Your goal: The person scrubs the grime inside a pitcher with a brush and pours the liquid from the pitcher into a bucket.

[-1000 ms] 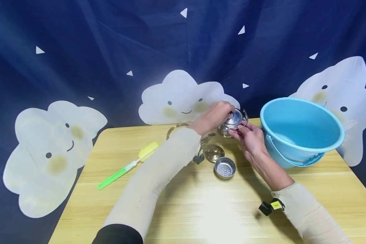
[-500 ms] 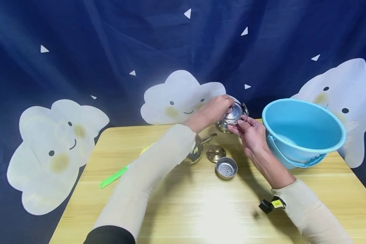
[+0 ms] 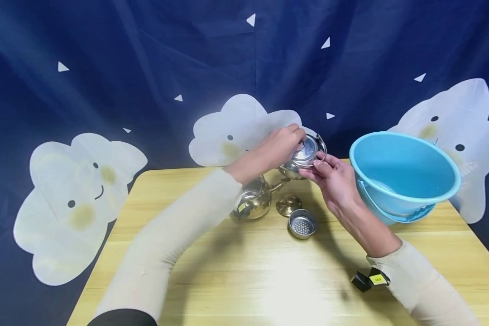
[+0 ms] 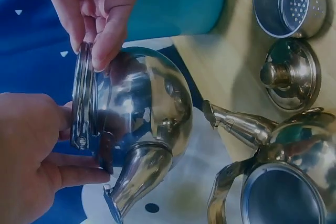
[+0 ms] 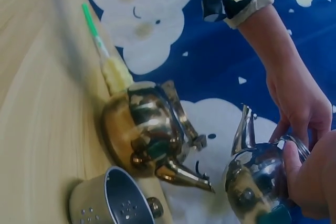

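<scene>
A shiny steel teapot (image 4: 149, 98) with a short spout is held tilted above the back of the table. At its lid (image 3: 306, 154) my left hand (image 3: 279, 147) pinches the knob, and the lid sits on the pot's mouth. From the other side my right hand (image 3: 336, 183) grips the pot near its rim and hoop handle, thumb on top. Below stands a second steel teapot (image 3: 253, 199), uncovered in the left wrist view. A loose lid (image 3: 288, 205) and a perforated strainer basket (image 3: 303, 225) lie to its right.
A light blue bucket (image 3: 403, 199) stands at the back right, close to my right forearm. Beyond the second teapot lies a brush with a yellow sponge head (image 5: 116, 76) and green handle. A dark blue cloud-print curtain (image 3: 155, 68) hangs behind the wooden table (image 3: 244, 271).
Both hands have shifted slightly left with the held teapot. My left forearm has also moved left, uncovering the second teapot and covering the brush in the head view.
</scene>
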`<state>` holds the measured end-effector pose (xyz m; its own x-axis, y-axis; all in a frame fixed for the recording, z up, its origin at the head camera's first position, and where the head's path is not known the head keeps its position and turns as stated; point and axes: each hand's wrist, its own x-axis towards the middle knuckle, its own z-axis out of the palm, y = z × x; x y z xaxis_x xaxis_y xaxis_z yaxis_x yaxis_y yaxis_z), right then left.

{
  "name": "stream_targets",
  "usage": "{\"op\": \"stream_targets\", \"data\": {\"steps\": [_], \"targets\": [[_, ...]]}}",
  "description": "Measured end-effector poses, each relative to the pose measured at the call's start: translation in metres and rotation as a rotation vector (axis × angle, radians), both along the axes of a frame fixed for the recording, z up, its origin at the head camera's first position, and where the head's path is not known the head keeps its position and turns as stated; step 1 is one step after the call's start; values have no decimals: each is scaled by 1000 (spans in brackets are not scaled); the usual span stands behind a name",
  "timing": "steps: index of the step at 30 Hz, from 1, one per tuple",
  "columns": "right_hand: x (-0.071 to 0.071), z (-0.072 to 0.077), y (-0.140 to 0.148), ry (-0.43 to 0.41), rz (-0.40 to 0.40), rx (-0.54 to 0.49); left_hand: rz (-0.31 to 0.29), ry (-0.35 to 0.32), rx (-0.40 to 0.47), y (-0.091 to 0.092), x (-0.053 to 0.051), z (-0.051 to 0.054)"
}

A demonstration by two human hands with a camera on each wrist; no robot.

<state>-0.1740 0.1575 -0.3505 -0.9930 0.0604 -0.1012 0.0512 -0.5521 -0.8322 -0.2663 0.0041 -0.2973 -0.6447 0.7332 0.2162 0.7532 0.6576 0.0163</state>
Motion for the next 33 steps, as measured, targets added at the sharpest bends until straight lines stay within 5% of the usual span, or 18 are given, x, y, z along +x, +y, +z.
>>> {"op": "stream_targets", "data": {"steps": [10,33], "targets": [[18,4,-11,21,69,29,33,-76,32,-21,25,7],[65,-5,-23,36,181,178,35,-161,104,-59,77,0]]}}
